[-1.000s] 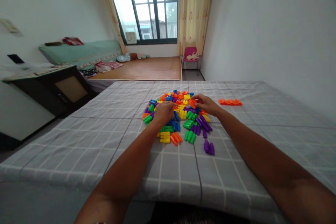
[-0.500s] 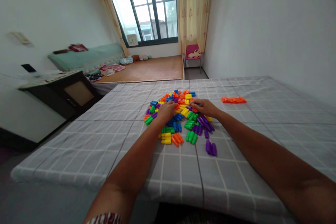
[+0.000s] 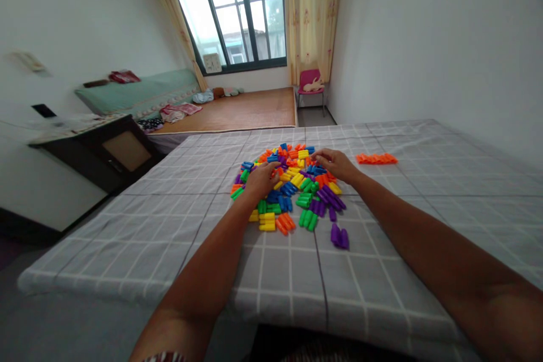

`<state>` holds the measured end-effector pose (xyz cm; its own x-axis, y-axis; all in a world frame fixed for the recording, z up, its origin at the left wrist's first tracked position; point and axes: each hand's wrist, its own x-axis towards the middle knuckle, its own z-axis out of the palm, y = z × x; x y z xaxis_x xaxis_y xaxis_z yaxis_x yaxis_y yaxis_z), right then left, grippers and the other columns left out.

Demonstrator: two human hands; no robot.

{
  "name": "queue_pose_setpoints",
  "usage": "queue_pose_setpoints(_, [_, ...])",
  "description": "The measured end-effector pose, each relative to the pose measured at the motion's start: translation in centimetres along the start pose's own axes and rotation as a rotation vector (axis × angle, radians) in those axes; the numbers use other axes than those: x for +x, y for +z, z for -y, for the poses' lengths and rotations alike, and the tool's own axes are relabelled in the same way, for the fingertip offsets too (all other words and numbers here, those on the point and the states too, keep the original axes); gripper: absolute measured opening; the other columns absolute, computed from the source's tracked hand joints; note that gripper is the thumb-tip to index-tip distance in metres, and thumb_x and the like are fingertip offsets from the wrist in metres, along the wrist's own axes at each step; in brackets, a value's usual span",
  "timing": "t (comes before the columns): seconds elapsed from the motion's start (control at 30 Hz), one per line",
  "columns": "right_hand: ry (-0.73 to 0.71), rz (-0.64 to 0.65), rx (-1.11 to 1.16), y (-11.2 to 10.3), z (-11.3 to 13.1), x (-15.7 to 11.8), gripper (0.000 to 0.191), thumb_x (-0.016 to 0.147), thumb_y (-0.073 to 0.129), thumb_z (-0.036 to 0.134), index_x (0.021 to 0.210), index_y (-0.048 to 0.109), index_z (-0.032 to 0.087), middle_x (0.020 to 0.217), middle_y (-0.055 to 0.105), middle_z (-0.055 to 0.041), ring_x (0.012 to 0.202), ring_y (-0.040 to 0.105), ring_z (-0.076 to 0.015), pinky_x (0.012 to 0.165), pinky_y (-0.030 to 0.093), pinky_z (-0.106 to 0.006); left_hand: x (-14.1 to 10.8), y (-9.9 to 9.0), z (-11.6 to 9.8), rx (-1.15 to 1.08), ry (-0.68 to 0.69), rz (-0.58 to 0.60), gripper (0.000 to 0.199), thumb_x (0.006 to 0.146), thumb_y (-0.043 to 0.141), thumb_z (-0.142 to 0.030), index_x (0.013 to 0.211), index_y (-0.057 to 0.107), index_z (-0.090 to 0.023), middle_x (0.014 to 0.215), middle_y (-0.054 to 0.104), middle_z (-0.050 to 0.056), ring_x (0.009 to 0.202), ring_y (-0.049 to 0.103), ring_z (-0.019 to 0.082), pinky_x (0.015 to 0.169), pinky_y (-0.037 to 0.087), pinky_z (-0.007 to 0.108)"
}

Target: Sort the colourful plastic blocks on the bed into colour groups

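A heap of plastic toy pieces (image 3: 288, 188), shaped like joined tubes in orange, yellow, green, blue and purple, lies on the table. My left hand (image 3: 262, 178) is over the heap's left side, with an orange toy piece (image 3: 277, 172) between thumb and fingers. At the right upper edge of the heap, my right hand (image 3: 335, 164) has its fingers curled and their tips together; what they pinch is too small to make out. Blue pieces (image 3: 316, 170) lie just below those fingertips. Nearer to me, a purple piece (image 3: 339, 236) lies apart from the heap.
A row of joined orange pieces (image 3: 376, 159) lies to the right on the grey checked tablecloth (image 3: 148, 237). Beyond the table are a bed (image 3: 250, 110), a pink chair (image 3: 310, 80) and a window. A dark cabinet (image 3: 110, 150) stands at the left.
My left hand has shifted left, and the orange piece at its fingers moved with it. My right hand has moved up and right, uncovering blue and orange pieces.
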<state>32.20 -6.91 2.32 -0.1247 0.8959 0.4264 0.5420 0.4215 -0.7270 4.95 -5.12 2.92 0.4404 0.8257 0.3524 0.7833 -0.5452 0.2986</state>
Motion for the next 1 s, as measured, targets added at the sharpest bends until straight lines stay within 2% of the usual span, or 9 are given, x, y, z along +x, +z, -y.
queue_pose_setpoints(0.07, [0.007,-0.008,0.008,-0.1,0.1,0.0,0.022,0.086,0.052,0.032,0.094,0.068,0.019,0.091,0.071,-0.0048,0.081,0.066,-0.0184,0.076,0.053,-0.034,0.3,0.1,0.4,-0.166,-0.038,-0.008,0.035,0.083,0.054,-0.026,0.115,0.066,-0.018,0.092,0.069,0.006,0.082,0.064,0.018,0.080,0.051,0.031])
queue_pose_setpoints(0.17, [-0.023,0.028,0.028,0.3,0.8,-0.2,0.022,0.086,0.051,0.031,0.095,0.067,0.019,0.091,0.071,-0.0043,0.079,0.066,-0.0175,0.076,0.053,-0.033,0.7,0.1,0.7,-0.565,-0.132,0.018,0.036,0.084,0.055,-0.033,0.112,0.066,-0.015,0.083,0.069,0.004,0.072,0.063,0.015,0.073,0.053,0.029])
queue_pose_setpoints(0.27, [-0.061,0.075,0.038,1.1,2.0,-0.4,0.024,0.084,0.053,0.029,0.101,0.067,0.021,0.096,0.071,-0.0041,0.079,0.066,-0.0172,0.076,0.053,-0.033,0.6,-0.2,0.1,-0.922,-0.200,0.059,0.044,0.084,0.055,-0.044,0.114,0.064,-0.014,0.086,0.069,0.004,0.073,0.064,0.014,0.072,0.055,0.030])
queue_pose_setpoints(0.37, [-0.120,0.143,0.086,1.7,3.7,-0.8,0.034,0.082,0.057,0.028,0.115,0.065,0.025,0.107,0.068,-0.0049,0.087,0.065,-0.0180,0.074,0.054,-0.031,0.1,-0.8,-1.0,-1.128,-0.212,0.153,0.049,0.082,0.058,-0.050,0.115,0.064,-0.014,0.090,0.068,0.006,0.078,0.065,0.015,0.076,0.055,0.033])
queue_pose_setpoints(0.47, [-0.169,0.232,0.163,1.9,5.2,-1.3,0.044,0.080,0.061,0.029,0.124,0.060,0.029,0.121,0.062,-0.0054,0.093,0.063,-0.0178,0.073,0.054,-0.030,-0.3,-1.1,-2.2,-1.180,-0.203,0.218,0.051,0.078,0.064,-0.050,0.115,0.064,-0.014,0.088,0.068,0.005,0.074,0.064,0.013,0.070,0.054,0.030])
queue_pose_setpoints(0.57, [-0.192,0.266,0.176,2.1,5.9,-1.5,0.044,0.076,0.067,0.030,0.120,0.062,0.028,0.126,0.059,-0.0061,0.093,0.062,-0.0170,0.074,0.054,-0.029,-0.4,-0.8,-2.9,-1.152,-0.183,0.192,0.050,0.077,0.067,-0.049,0.112,0.064,-0.013,0.084,0.067,0.004,0.065,0.060,0.010,0.059,0.049,0.023])
queue_pose_setpoints(0.67, [-0.184,0.302,0.215,2.2,5.7,-1.4,0.040,0.074,0.071,0.029,0.113,0.063,0.023,0.113,0.063,-0.0060,0.090,0.063,-0.0162,0.074,0.053,-0.029,-0.2,-0.3,-2.9,-1.088,-0.169,0.147,0.050,0.075,0.070,-0.048,0.109,0.064,-0.012,0.075,0.064,0.001,0.058,0.055,0.009,0.051,0.042,0.020])
queue_pose_setpoints(0.8, [-0.124,0.375,0.325,2.2,5.3,-1.2,0.039,0.074,0.072,0.027,0.111,0.060,0.019,0.092,0.064,-0.0025,0.081,0.063,-0.0141,0.070,0.052,-0.027,0.1,0.1,-2.5,-1.037,-0.175,0.132,0.057,0.072,0.073,-0.046,0.116,0.060,-0.012,0.067,0.060,-0.001,0.053,0.051,0.008,0.047,0.035,0.019])
queue_pose_setpoints(1.0, [-0.167,0.475,0.261,1.7,6.0,-1.3,0.047,0.073,0.074,0.032,0.116,0.060,0.020,0.095,0.063,-0.0028,0.078,0.060,-0.0127,0.065,0.050,-0.024,-0.2,-0.2,-3.5,-1.037,-0.174,0.188,0.062,0.070,0.074,-0.046,0.118,0.058,-0.012,0.076,0.065,0.002,0.062,0.059,0.012,0.053,0.044,0.021])
